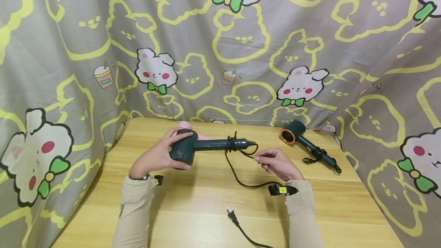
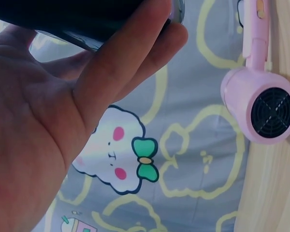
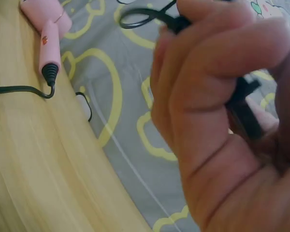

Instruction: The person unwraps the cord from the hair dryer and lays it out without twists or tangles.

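Observation:
A dark green hair dryer (image 1: 210,145) is held above the table, its handle toward the right. My left hand (image 1: 165,150) grips it round the head, thumb on the near side and fingers over the far side. In the left wrist view the dryer's dark body (image 2: 77,19) shows between thumb and fingers. Black cord (image 1: 237,179) is wound round the handle and hangs below it in a loose loop. My right hand (image 1: 277,163) pinches the cord near the handle's end; its curled fingers hide part of the cord in the right wrist view. The two-pin plug (image 1: 232,217) lies near the table's front.
Behind the held dryer lies a pink hair dryer (image 2: 251,101), mostly hidden in the head view. Another dark green dryer (image 1: 296,131) with a copper-coloured ring rests at the back right, its cord wrapped round the handle. Patterned curtains (image 1: 248,60) enclose the wooden table (image 1: 193,209).

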`<state>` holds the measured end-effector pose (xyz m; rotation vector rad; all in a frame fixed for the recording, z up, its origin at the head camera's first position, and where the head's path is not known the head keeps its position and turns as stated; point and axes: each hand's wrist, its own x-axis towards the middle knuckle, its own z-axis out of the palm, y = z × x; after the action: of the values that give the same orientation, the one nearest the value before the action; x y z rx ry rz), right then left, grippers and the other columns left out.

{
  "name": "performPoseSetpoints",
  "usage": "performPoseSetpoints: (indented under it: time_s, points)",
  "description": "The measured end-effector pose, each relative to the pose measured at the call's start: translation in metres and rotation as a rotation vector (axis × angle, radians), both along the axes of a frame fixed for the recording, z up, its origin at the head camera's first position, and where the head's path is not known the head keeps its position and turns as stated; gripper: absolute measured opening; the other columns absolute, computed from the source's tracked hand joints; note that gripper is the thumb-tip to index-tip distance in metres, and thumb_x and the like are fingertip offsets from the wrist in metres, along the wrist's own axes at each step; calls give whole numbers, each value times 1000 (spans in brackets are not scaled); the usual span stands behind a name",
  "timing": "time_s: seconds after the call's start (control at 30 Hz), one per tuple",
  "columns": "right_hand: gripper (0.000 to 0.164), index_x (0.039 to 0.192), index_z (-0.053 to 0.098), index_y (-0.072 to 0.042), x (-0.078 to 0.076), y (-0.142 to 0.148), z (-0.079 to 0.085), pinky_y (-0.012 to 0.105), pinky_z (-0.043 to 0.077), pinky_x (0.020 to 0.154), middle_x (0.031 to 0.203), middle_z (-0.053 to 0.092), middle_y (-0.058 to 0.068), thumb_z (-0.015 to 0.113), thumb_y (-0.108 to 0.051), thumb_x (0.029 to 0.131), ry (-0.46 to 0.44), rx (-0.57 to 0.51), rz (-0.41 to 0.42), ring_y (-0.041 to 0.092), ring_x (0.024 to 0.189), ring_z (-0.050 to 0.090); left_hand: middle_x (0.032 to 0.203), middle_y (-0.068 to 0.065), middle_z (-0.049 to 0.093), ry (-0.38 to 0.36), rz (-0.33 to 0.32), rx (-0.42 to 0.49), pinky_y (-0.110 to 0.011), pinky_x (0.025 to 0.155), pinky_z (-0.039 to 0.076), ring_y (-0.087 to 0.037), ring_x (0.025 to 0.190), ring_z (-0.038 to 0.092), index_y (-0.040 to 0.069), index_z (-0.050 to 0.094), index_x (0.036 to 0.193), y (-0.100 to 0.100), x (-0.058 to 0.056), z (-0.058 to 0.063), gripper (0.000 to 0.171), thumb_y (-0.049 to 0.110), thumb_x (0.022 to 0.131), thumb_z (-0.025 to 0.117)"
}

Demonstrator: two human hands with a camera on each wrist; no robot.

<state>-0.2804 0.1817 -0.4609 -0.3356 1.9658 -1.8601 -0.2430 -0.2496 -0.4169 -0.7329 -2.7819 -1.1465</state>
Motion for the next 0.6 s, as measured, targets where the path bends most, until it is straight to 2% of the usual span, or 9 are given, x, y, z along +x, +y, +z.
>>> performPoseSetpoints:
  time_s: [0.1, 0.23, 0.43, 0.6]
  points:
    - [10, 101, 75, -12, -2, 2, -1, 17, 45, 56, 83, 68, -6, 65, -8, 101, -20, -38, -51, 2, 63, 53, 164, -6, 30, 18, -24, 0, -49, 94, 52, -37, 128, 55, 37, 49, 152, 4, -1, 0, 100, 43, 65, 99]
    - [11, 101, 73, -13, -3, 3, 1, 17, 46, 58, 85, 71, -7, 63, -8, 102, -28, -93, -116, 2, 64, 54, 159, -3, 36, 45, -51, -11, -51, 98, 50, -35, 132, 52, 35, 50, 152, 9, -2, 0, 101, 40, 64, 100]
    - [12, 96, 76, -19, 0, 3, 7, 17, 38, 52, 82, 69, -9, 67, -14, 102, 10, -123, -230, 3, 58, 48, 159, -7, 36, 53, -56, -26, -50, 98, 49, -34, 134, 48, 35, 52, 151, 14, -2, -1, 100, 45, 63, 99]
    - [13, 96, 77, -20, 1, 4, 11, 16, 37, 52, 84, 73, -8, 67, -14, 102, 40, -194, -256, 4, 59, 47, 158, -6, 35, 47, -56, -32, -50, 98, 49, -33, 134, 48, 37, 52, 151, 15, -3, -3, 100, 49, 63, 98]
